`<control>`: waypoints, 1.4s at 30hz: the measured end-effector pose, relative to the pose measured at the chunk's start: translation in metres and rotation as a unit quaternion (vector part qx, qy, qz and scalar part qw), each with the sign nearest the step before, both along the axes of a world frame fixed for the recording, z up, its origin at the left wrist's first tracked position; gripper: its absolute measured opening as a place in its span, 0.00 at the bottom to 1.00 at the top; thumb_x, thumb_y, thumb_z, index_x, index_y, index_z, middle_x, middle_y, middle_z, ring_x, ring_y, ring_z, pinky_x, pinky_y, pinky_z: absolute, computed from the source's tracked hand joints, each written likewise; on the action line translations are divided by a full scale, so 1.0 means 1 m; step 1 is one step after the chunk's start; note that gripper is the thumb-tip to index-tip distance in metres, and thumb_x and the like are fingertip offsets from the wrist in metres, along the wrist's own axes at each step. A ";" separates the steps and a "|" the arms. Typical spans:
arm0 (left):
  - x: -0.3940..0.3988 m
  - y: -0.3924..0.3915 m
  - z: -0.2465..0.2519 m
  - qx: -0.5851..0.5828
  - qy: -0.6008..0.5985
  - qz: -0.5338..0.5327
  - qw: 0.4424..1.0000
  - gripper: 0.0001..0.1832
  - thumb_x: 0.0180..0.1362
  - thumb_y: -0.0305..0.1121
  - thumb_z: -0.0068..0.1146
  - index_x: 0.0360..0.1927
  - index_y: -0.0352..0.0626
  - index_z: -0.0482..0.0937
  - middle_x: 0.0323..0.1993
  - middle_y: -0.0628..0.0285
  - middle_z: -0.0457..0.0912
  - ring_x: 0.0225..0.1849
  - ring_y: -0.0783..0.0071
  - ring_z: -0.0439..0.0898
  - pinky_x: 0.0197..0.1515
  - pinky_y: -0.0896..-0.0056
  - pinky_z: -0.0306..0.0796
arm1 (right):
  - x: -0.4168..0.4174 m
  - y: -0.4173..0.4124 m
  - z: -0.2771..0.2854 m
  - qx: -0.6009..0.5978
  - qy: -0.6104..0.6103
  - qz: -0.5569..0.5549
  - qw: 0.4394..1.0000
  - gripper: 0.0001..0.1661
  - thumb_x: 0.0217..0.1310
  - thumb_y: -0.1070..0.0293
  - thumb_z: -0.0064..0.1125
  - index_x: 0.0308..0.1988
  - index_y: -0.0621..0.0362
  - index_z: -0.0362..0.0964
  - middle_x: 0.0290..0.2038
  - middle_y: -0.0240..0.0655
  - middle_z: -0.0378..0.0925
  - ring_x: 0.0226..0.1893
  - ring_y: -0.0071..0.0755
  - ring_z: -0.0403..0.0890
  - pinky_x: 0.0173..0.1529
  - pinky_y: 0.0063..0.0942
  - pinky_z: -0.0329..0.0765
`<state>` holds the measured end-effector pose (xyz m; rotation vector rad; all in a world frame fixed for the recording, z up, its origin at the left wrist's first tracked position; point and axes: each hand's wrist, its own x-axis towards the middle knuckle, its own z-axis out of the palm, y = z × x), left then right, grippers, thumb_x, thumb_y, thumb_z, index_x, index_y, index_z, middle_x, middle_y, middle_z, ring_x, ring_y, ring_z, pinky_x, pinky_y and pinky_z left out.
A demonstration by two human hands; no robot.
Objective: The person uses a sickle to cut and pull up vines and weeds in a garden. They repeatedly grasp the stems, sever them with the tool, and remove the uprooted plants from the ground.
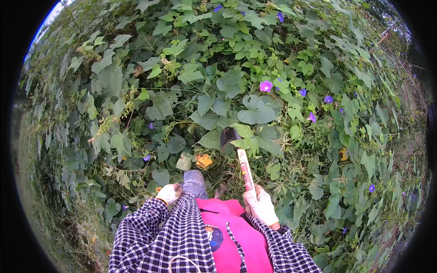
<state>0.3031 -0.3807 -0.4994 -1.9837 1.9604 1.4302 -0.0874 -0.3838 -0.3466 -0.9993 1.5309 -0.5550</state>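
My right hand [262, 206], in a white work glove, grips the pale wooden handle of a sickle [246, 171] that bears a printed label. Its dark curved blade [229, 138] points away from me among broad green leaves, and a leaf [249, 142] covers part of it. My left hand [170, 193], gloved in white too, rests by my thigh at the edge of the checked jacket [184, 225]. Its fingers look curled, but whether anything is in them is hidden.
A dense wall of leafy vines [218, 61] rises before me and on both sides. Purple morning glory flowers [266, 86] dot it. A yellowed leaf [203, 160] hangs just beyond my jeans-clad knee [194, 181]. Grass and stems [228, 177] tangle near my feet.
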 end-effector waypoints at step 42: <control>-0.227 -0.217 0.063 -0.212 0.049 -0.478 0.851 0.27 0.66 0.55 0.50 0.48 0.38 0.78 0.31 0.46 0.85 0.35 0.46 0.85 0.38 0.49 0.78 | 0.106 0.031 0.020 0.016 -0.190 -0.493 0.849 0.14 0.69 0.63 0.60 0.49 0.56 0.69 0.26 0.23 0.70 0.19 0.15 0.70 0.21 0.18 0.68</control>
